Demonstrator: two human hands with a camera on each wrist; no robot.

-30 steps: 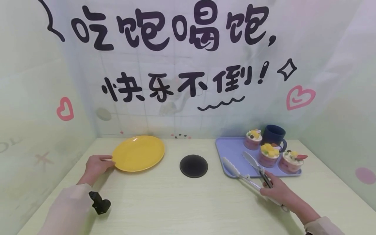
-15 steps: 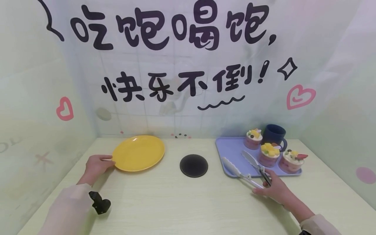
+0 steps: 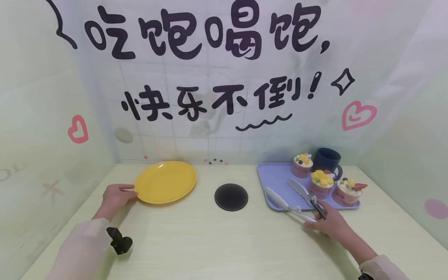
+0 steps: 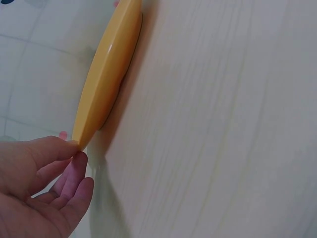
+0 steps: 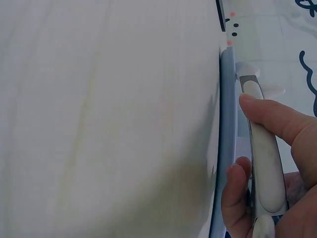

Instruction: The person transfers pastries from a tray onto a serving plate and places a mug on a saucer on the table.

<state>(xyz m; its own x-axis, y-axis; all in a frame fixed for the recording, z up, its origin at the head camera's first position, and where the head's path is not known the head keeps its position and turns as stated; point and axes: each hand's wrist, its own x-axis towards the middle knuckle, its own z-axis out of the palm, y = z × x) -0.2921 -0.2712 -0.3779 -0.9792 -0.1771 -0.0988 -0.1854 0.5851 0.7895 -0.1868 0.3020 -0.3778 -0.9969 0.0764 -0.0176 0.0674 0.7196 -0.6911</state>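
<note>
At the left of the head view my left hand (image 3: 114,198) pinches the near-left rim of a yellow plate (image 3: 166,182). In the left wrist view the plate (image 4: 106,69) shows edge-on, its rim between thumb and fingertips. My right hand (image 3: 332,223) grips metal tongs (image 3: 276,197) by their handles, with the tong arms spread apart. Their tips reach over a lavender tray (image 3: 273,175), beside a dessert cup (image 3: 320,184) topped with yellow cubes. The right wrist view shows my thumb lying on the pale handle of the tongs (image 5: 267,163).
Two more dessert cups stand on the tray, one at the back (image 3: 301,166) and one at the right (image 3: 347,193). Behind them is a dark blue mug (image 3: 326,161). A black round coaster (image 3: 231,197) lies mid-table. A printed backdrop (image 3: 224,144) and side walls enclose the table.
My right hand has shifted slightly up along the tongs' handles, its thumb changing position. The tongs' tips stay nearly where they were. The left hand and plate have not visibly moved.
</note>
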